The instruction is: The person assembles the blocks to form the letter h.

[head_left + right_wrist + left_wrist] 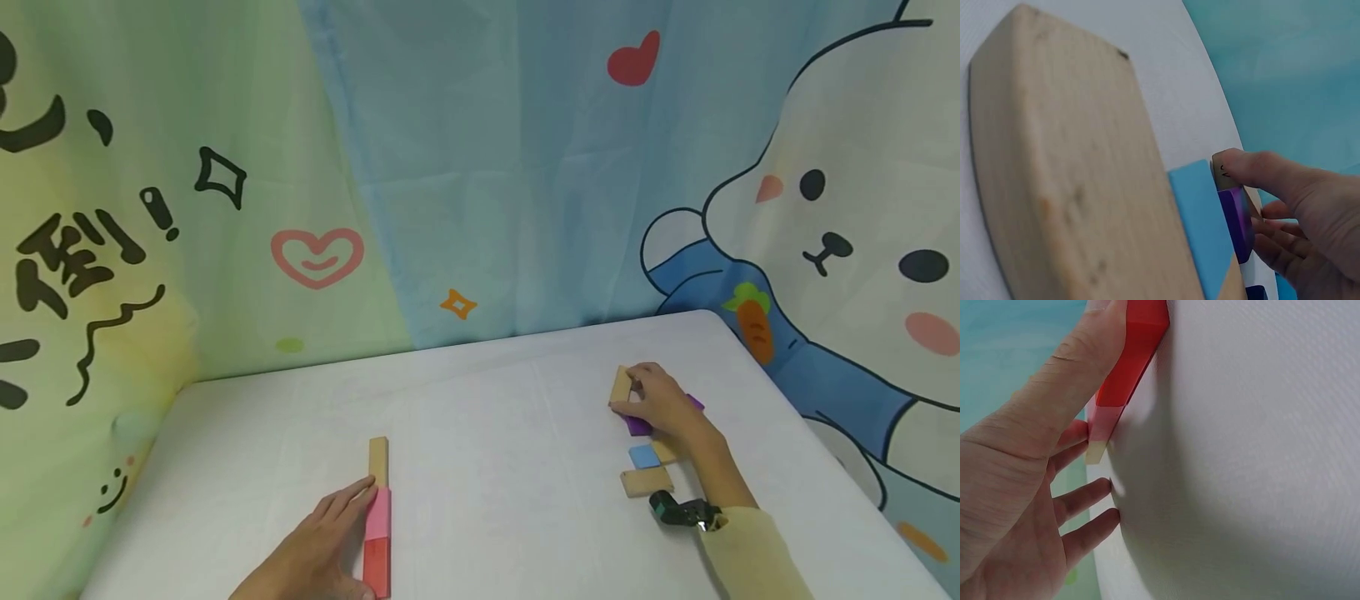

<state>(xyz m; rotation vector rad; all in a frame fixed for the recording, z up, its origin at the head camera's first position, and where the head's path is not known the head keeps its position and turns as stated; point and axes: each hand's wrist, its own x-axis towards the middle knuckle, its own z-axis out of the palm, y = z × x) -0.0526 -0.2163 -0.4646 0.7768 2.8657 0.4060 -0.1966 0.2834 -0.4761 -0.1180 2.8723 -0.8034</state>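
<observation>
A row of three blocks lies end to end on the white table: a plain wooden block (378,461), a pink block (378,513) and a red block (377,567). My left hand (311,546) rests along the row's left side. Its thumb touches the red block (1132,359), two fingertips reach the pink block (1105,422), and its other fingers are spread. Over at the right, my right hand (662,402) pinches another wooden block (621,386) between thumb and fingers. A purple block (638,427) is just below that block, partly covered by the hand.
Near my right wrist lie a blue block (644,457), a wooden block (647,482) and a partly hidden wooden piece (664,448). A purple corner (696,402) shows behind the right hand. A printed curtain (480,167) hangs behind the table (510,433).
</observation>
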